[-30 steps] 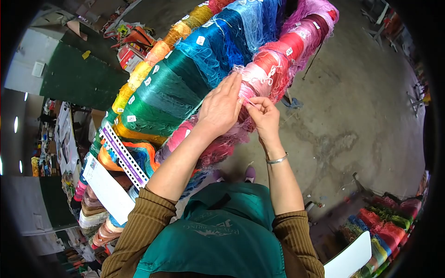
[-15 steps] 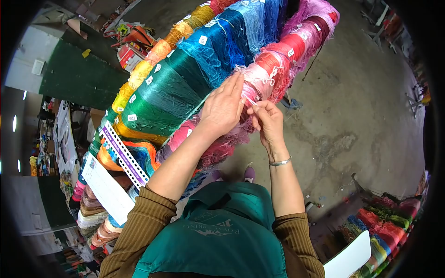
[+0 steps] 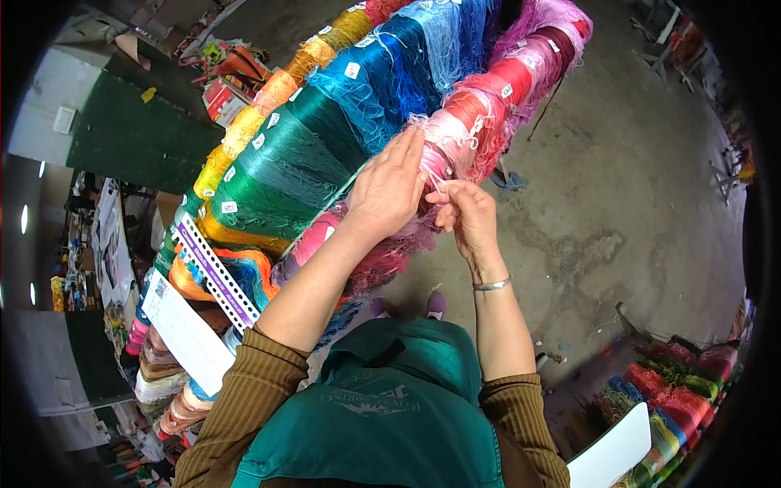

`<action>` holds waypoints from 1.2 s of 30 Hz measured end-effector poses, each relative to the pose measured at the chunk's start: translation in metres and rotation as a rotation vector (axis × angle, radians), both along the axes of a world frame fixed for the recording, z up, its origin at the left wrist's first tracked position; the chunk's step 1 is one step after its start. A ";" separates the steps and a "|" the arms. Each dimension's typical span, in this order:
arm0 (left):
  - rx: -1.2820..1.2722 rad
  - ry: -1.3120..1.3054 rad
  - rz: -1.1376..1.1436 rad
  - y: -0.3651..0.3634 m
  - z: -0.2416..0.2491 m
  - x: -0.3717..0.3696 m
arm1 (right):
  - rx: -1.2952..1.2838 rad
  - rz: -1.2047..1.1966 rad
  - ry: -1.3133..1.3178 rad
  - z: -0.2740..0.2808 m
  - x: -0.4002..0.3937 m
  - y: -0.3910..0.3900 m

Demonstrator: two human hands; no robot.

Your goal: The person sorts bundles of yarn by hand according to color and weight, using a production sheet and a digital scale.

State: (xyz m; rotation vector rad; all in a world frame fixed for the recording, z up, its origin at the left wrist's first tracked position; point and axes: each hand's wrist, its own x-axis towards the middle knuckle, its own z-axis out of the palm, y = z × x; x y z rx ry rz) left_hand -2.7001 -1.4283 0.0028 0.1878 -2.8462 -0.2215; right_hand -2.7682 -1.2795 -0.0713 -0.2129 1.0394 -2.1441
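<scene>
My left hand (image 3: 387, 191) lies flat, fingers stretched out, over the row of pink thread skeins (image 3: 450, 134) hung along a bar. Just to the right, my right hand (image 3: 469, 213) pinches a thin pale pink thread (image 3: 437, 182) between thumb and fingertips. The strand runs from the pink skeins up by my left fingertips. Red skeins (image 3: 490, 91) hang farther along the same row, and darker pink strands (image 3: 390, 260) dangle below my left wrist.
Green skeins (image 3: 281, 175) and blue skeins (image 3: 399, 61) with small white labels fill the neighbouring row. A thread color card (image 3: 215, 272) and a white paper sheet (image 3: 187, 333) lie at the left. Concrete floor (image 3: 618, 211) stretches to the right.
My right hand has shifted slightly left and down, with the pale pink thread still pinched. My left hand keeps nearly the same place on the skeins.
</scene>
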 end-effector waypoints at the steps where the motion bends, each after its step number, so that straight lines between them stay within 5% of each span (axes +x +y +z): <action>1: 0.000 -0.002 0.000 0.000 0.000 0.000 | 0.000 0.000 0.000 0.000 0.000 0.000; 15: 0.024 -0.045 0.054 0.001 0.000 -0.002 | 0.383 0.063 0.117 -0.017 -0.013 0.047; 20: 0.028 -0.064 0.062 0.001 -0.001 -0.003 | 0.884 -0.235 -0.069 -0.160 -0.002 0.264; 22: 0.027 -0.071 0.067 0.002 -0.001 -0.003 | 1.077 -0.613 -0.242 -0.242 0.042 0.401; 24: 0.028 -0.076 0.067 0.003 -0.001 -0.004 | 1.212 -0.898 -0.395 -0.254 0.111 0.510; 25: 0.026 -0.075 0.069 0.003 -0.001 -0.004 | 1.595 -0.676 -0.310 -0.218 0.128 0.522; 26: 0.024 -0.072 0.072 0.002 -0.001 -0.004 | 2.120 -0.092 0.124 -0.155 0.149 0.491; 27: 0.012 -0.072 0.069 0.002 -0.001 -0.004 | 2.122 -0.094 0.119 -0.203 0.163 0.541; 30: 0.022 -0.054 0.062 0.003 -0.002 -0.005 | 0.927 -0.691 -0.610 -0.331 0.162 0.580; 32: 0.018 -0.041 0.053 0.003 -0.002 -0.005 | 0.691 -0.624 -0.638 -0.196 0.103 0.382; 34: 0.009 -0.029 0.049 0.002 -0.002 -0.003 | 0.065 -0.326 -0.593 -0.183 0.066 0.285; 36: 0.018 -0.009 0.028 0.001 -0.002 -0.003 | -0.112 -0.132 -0.520 -0.119 0.040 0.173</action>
